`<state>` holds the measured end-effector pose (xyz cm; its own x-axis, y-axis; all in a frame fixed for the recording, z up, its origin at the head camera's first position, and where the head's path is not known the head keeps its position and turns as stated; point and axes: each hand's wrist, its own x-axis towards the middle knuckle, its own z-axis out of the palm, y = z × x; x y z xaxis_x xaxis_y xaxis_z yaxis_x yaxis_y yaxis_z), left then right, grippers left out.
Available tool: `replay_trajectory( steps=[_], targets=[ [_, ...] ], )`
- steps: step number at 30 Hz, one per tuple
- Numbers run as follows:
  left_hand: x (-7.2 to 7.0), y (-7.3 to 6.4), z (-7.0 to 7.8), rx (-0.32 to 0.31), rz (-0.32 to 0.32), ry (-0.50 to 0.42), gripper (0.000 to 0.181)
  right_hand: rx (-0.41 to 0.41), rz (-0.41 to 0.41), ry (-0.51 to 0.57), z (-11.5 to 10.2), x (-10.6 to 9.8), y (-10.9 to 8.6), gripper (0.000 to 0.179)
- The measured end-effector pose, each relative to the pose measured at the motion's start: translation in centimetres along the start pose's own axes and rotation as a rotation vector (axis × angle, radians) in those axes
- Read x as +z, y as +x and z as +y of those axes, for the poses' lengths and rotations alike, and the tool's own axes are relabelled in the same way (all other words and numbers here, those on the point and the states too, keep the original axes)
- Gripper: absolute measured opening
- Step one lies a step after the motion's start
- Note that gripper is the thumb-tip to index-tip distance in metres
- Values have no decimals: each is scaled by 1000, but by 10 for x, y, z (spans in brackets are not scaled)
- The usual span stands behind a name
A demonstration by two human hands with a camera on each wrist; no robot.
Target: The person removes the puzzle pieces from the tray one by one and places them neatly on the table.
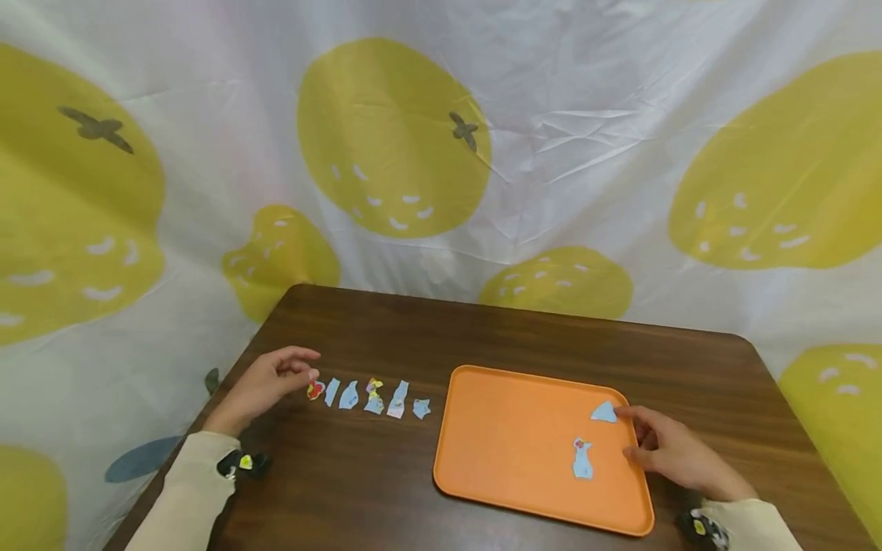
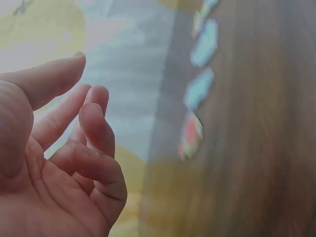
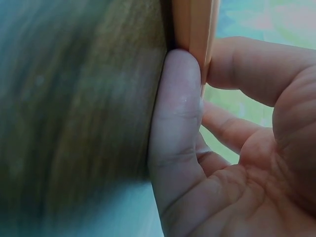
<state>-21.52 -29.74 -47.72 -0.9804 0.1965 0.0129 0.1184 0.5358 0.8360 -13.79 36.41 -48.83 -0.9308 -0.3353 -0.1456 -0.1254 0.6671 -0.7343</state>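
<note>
My left hand (image 1: 267,383) hovers beside a row of torn paper pieces on the table, its fingers loosely bent. Nothing shows between thumb and fingers in the left wrist view. Nearest to it lies a red and yellow piece (image 1: 315,391); several light blue pieces, one of them (image 1: 349,396) close by, continue the row rightward. At the right rim of an orange tray (image 1: 503,451), my right hand (image 1: 678,451) pinches the edge between thumb and a finger, as the right wrist view shows. Inside the tray rest two pieces: a plain blue one (image 1: 604,412) and a longer printed one (image 1: 583,463).
The dark brown wooden table (image 1: 331,474) carries the tray and the row of paper. Behind it and along its sides hangs a white curtain (image 1: 551,153) printed with large yellow fruit. A small blue star-like piece (image 1: 422,408) lies just left of the tray.
</note>
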Motion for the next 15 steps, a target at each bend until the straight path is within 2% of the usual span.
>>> replay_trajectory(
  steps=[6, 10, 15],
  targets=[
    [22, 11, 36, 52, -37, -18, 39, 10, 4, -5, -1, -2, 2, 62],
    [47, 20, 59, 106, -102, -18, 35, 17, -4, -10, -1, -2, -1, 63],
    [82, 22, 83, 138, -179, -39, 33, 17, -20, -9, -2, -2, 1, 64]
  ],
)
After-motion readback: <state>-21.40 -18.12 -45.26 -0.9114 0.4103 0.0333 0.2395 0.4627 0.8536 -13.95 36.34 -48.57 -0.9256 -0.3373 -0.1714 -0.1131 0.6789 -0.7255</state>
